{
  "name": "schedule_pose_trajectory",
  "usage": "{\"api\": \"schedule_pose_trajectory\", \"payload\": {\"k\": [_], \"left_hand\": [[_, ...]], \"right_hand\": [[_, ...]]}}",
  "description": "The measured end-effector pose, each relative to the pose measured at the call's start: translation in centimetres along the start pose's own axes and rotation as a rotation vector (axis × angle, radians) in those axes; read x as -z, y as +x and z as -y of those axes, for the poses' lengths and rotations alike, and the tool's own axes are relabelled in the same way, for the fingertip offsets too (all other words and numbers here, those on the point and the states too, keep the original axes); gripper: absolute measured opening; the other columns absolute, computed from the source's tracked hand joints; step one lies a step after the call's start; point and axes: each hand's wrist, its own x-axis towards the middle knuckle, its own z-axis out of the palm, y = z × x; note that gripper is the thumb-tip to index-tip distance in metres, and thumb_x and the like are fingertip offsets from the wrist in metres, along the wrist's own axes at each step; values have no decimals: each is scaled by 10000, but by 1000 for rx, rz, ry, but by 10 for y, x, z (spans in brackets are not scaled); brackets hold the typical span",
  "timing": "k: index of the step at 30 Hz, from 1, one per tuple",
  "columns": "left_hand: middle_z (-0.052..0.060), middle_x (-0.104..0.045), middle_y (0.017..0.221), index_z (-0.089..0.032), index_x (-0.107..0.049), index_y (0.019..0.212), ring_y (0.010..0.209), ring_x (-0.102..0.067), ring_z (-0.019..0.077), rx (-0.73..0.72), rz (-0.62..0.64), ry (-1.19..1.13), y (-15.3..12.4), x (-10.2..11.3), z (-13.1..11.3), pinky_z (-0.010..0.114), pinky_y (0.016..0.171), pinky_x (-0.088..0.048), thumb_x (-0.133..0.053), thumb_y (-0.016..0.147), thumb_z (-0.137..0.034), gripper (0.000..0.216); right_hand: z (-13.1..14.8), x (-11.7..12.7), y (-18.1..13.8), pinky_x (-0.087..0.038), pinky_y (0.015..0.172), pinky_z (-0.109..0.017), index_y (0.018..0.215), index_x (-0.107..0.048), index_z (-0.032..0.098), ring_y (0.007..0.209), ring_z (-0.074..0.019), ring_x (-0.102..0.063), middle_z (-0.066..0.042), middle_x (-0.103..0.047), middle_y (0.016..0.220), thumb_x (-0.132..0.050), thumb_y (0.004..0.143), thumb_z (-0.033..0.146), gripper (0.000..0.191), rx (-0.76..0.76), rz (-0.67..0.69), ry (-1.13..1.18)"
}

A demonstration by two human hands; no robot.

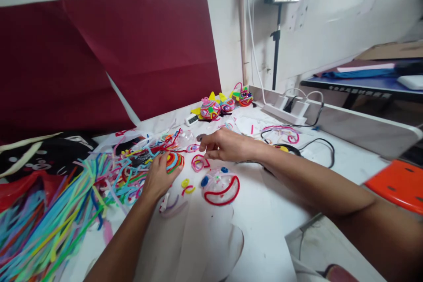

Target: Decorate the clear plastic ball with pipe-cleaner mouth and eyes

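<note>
My left hand (161,175) is closed around a rounded piece striped in orange, red, green and blue (174,163), apparently coiled from pipe cleaners. My right hand (226,144) hovers above the table with bent fingers apart, and nothing shows between them. Below its fingertips lies a pink and red pipe-cleaner loop (199,164). Beside that is a small pink and blue oval coil (193,148). Closer to me sits a clear plastic form (220,185) with a red crescent outline and blue round dots. Small yellow coils (185,183) lie between it and my left hand.
Loose pipe cleaners (76,211) heap up on the left. Several decorated fish-like figures (210,109) stand at the back near a small white digital display (191,119). A power strip (286,113) with cables lies at the right rear. An orange stool (398,187) is at the right.
</note>
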Motion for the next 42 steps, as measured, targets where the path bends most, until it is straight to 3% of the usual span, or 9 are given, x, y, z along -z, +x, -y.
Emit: {"api": "schedule_pose_trajectory", "payload": {"k": [4, 8, 13, 16, 20, 24, 28, 33, 42], "left_hand": [[195, -466, 1375, -139, -458, 1378, 1287, -453, 359, -41, -53, 30, -1, 0, -2, 519, 1077, -367, -572, 822, -550, 701], [189, -446, 1431, -123, -527, 1322, 1317, -437, 349, -205, -251, 114, -9, 13, -21, 484, 1098, -363, -529, 886, -460, 550], [125, -690, 1079, -125, -664, 1065, 1037, -638, 249, -403, -283, 44, -20, 25, -50, 369, 999, -452, -493, 924, -303, 284], [80, -734, 954, -147, -688, 970, 899, -684, 200, -414, -204, -40, -25, 24, -61, 279, 886, -503, -475, 934, -307, 269], [25, -749, 908, -197, -704, 961, 772, -697, 151, -375, -4, -166, -28, 20, -66, 202, 717, -529, -512, 916, -374, 265], [21, -746, 888, -211, -711, 1005, 745, -689, 145, -335, 134, -227, -31, 16, -67, 200, 693, -535, -545, 896, -388, 266], [24, -740, 841, -220, -730, 944, 691, -679, 145, -319, 191, -298, -31, 13, -70, 200, 629, -533, -550, 877, -423, 279], [38, -746, 838, -226, -737, 934, 691, -687, 164, -239, 253, -366, -31, 15, -72, 213, 602, -542, -586, 834, -447, 286], [44, -748, 800, -237, -753, 891, 640, -689, 175, -164, 309, -403, -30, 19, -74, 220, 563, -548, -617, 755, -406, 256]], "right_hand": [[-9, 15, -24, -419, 661, -226, 1008, -695, 118, 694, -124, -642, -59, -743, 858, -621, 842, 90, 184, -5, -55, -51], [-25, 30, -57, -429, 674, -246, 1026, -695, 114, 734, -153, -657, -79, -736, 868, -596, 872, 111, 183, -97, -118, -176], [-48, 33, -111, -438, 704, -287, 944, -696, 117, 792, -199, -635, -107, -700, 889, -573, 894, 147, 136, -201, -108, -363], [-57, 23, -139, -450, 689, -286, 950, -685, 133, 782, -197, -613, -97, -666, 883, -603, 895, 210, 125, -236, -80, -372], [-62, 7, -165, -472, 713, -300, 907, -673, 148, 836, -214, -609, -105, -641, 900, -568, 893, 168, 107, -281, -155, -413], [-63, -1, -182, -493, 750, -319, 922, -653, 167, 870, -214, -612, -105, -620, 978, -541, 900, 163, 115, -383, -220, -395], [-65, -7, -193, -504, 768, -319, 1037, -651, 203, 896, -206, -625, -88, -627, 1035, -542, 907, 181, 171, -450, -215, -331], [-74, -16, -199, -502, 801, -345, 997, -683, 203, 932, -228, -630, -88, -663, 994, -509, 946, 233, 183, -508, -188, -350], [-78, -18, -197, -486, 752, -340, 964, -705, 169, 855, -225, -597, -101, -662, 887, -460, 956, 186, 246, -459, -208, -392]]}}
